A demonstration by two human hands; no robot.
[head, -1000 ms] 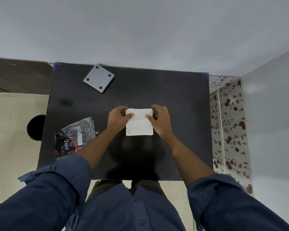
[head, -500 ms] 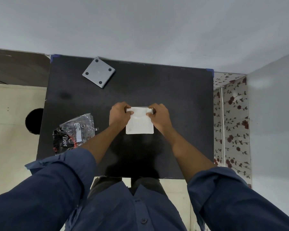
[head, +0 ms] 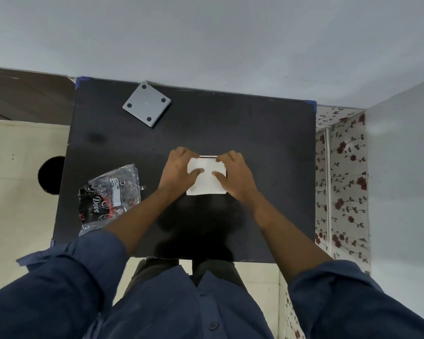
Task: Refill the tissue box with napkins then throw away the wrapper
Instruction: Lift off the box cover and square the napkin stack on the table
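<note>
Fingers on napkins, wrapper left, grey lid beyond

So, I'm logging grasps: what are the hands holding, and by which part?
Both the left hand and right hand grip the white napkin stack by its far corners, thumbs pressed on top.

I see a black worktop with blue tape at its far corners, pushed against the wall. A white stack of napkins lies near its middle. Left of the napkins, close to the worktop's left edge, lies a crumpled clear wrapper printed "Dove". Beyond the napkins, toward the far left corner, sits a grey square lid with four dark dots.
</note>
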